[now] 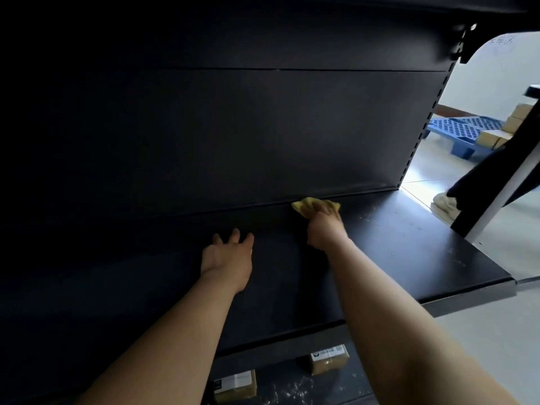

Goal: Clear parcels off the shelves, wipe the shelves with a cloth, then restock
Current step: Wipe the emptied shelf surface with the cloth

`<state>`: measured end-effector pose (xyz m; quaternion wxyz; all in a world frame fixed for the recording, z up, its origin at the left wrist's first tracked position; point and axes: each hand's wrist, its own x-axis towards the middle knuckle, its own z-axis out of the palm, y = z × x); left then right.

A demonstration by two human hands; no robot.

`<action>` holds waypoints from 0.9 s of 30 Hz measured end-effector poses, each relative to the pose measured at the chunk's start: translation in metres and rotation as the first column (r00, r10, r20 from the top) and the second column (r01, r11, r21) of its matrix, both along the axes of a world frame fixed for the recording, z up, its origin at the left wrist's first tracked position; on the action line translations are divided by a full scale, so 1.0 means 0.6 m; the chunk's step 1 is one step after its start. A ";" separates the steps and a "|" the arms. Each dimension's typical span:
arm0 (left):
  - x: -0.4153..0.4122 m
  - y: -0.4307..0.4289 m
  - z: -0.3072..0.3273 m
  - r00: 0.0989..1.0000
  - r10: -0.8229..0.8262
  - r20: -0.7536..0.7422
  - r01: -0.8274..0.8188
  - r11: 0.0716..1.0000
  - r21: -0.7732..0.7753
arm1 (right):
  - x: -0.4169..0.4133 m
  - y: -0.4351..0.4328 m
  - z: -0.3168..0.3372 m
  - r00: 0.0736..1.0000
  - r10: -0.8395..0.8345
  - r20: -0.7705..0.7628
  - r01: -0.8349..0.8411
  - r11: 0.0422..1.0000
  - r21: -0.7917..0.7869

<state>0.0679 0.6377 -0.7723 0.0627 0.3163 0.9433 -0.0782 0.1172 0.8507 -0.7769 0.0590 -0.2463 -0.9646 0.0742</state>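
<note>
The yellow cloth point(306, 204) lay at the back edge of the black shelf point(409, 244), where the shelf met the back panel point(233, 127). It was under the fingers of the right hand point(325, 229), and the grip of this hand was closed on the cloth, a part of which stuck out to the left. The left hand point(226, 252) was beside it, nearer to the person, its grip wide and holding nothing. There was one cloth. Two parcels point(235, 385) point(330, 359) stood apart on the lower shelf point(292, 387). One blue pallet point(464, 133) lay on the floor at the far right.
</note>
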 end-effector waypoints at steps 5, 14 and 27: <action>0.005 0.002 0.005 0.997 0.044 0.058 -0.044 0.999 -0.001 | 0.116 0.062 -0.014 0.970 -0.231 -0.074 0.230 0.973 -0.015; 0.049 0.027 0.025 0.995 -0.091 0.042 0.089 0.994 0.057 | 0.133 -0.074 -0.008 0.955 -0.046 -0.294 0.034 0.998 -0.048; 0.131 0.110 0.003 0.984 -0.155 0.083 0.150 0.986 0.070 | 0.309 0.075 -0.029 0.887 -0.403 -0.227 0.408 0.913 -0.025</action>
